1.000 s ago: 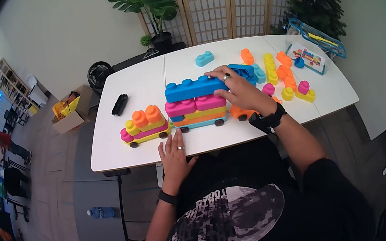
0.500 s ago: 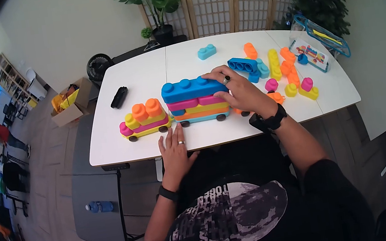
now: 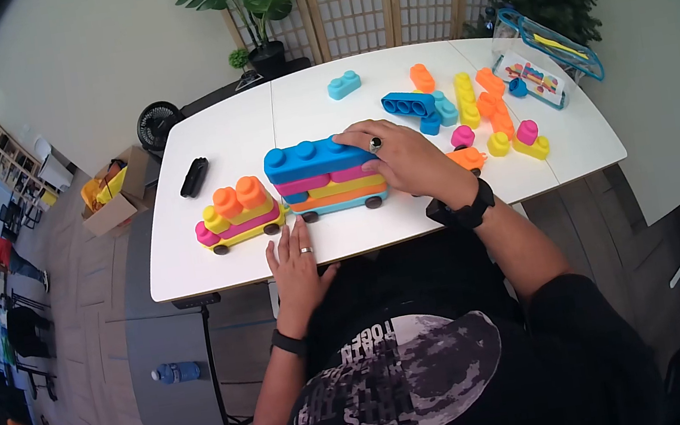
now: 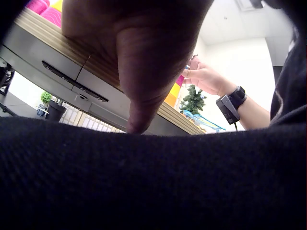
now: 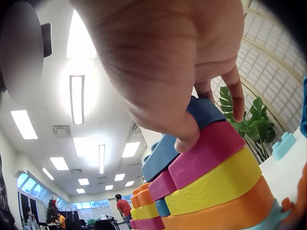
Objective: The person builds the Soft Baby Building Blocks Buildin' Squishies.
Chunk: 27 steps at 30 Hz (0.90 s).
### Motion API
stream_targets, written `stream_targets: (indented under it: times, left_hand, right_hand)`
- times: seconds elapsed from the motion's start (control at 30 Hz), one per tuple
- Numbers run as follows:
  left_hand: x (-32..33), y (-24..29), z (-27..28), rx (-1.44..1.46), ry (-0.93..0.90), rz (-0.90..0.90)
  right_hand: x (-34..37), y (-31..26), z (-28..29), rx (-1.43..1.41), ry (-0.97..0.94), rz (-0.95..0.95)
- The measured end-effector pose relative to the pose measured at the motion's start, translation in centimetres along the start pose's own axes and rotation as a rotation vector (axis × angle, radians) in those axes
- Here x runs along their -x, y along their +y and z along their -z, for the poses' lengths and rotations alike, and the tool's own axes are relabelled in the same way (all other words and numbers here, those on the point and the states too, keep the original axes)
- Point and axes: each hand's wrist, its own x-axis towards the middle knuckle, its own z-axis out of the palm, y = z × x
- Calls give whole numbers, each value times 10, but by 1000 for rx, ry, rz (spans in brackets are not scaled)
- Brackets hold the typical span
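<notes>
My right hand [image 3: 411,159] grips the right end of a long blue toy block [image 3: 311,160]. The thumb lies on its near side and the fingers reach over the far side, as the right wrist view shows. Below that block are pink blocks [image 5: 208,155], then yellow [image 5: 213,184] and orange layers, on a light-blue wheeled base [image 3: 339,205]. My left hand [image 3: 298,272] rests at the table's front edge, fingers extended, fingertips close to the wheels. To the left stands a yellow wheeled car [image 3: 243,232] with pink, yellow and orange blocks on it.
Several loose blocks lie at the right, among them a yellow one [image 3: 466,101] and an upturned blue one [image 3: 409,104]. A light-blue block [image 3: 344,84] is at the back. A black case-like object [image 3: 194,178] lies at the left. A clear bag [image 3: 530,81] sits at the far right.
The long blue block has come down onto the pink row and covers more of it. My right hand has stayed on it. The left hand stays at the table edge.
</notes>
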Motion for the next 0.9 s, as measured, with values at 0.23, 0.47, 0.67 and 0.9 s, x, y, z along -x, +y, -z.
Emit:
stream_targets:
  times: [0.23,0.47,0.67,0.9]
  left_hand:
    - [-1,-1,-2,-30,-13,-3]
    - [-2,-2,-3,-41,-1,-19]
    - [1,-4,-8,-29,15,-21]
    - [-1,-2,-1,-33,-8,-10]
  right_hand:
    - [-6,-4,5,80,-85,-14]
    - [-7,32,27,-88,-112,-19]
    - [-39,166,77,322,-201,-505]
    - [-44,244,28,289,-519,-411]
